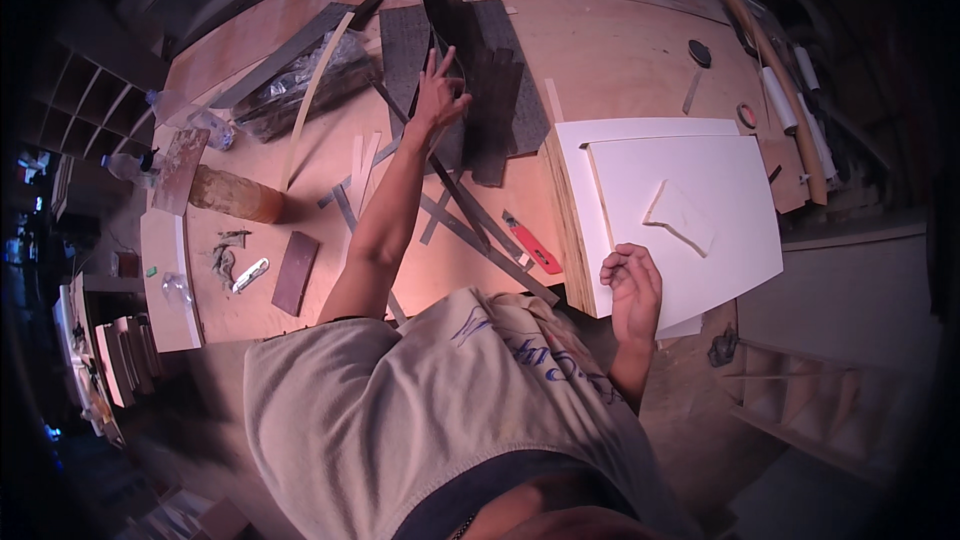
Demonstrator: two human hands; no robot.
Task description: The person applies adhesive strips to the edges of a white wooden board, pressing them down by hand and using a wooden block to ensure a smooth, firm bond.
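My left hand [440,98] reaches out at the far middle of the table, fingers spread, over dark wood-grain strips [487,105] piled on a dark textured panel [402,35]. I cannot tell whether its fingertips touch them. My right hand [632,282] is at the near left edge of a white board [740,205], palm turned up and fingers curled in. A thin pale strip [599,190] lies along the board and ends by those fingers; whether they grip it is unclear. On the same board sits a small irregular white piece [682,218].
A red utility knife [533,243] lies beside crossed dark strips [452,218]. Leftward are a brown block [296,273], a jar of amber material [240,197], a plastic-wrapped bundle [305,90] and plastic bottles [125,168]. Rolls [779,100] line the right edge, near a round dark object [699,53].
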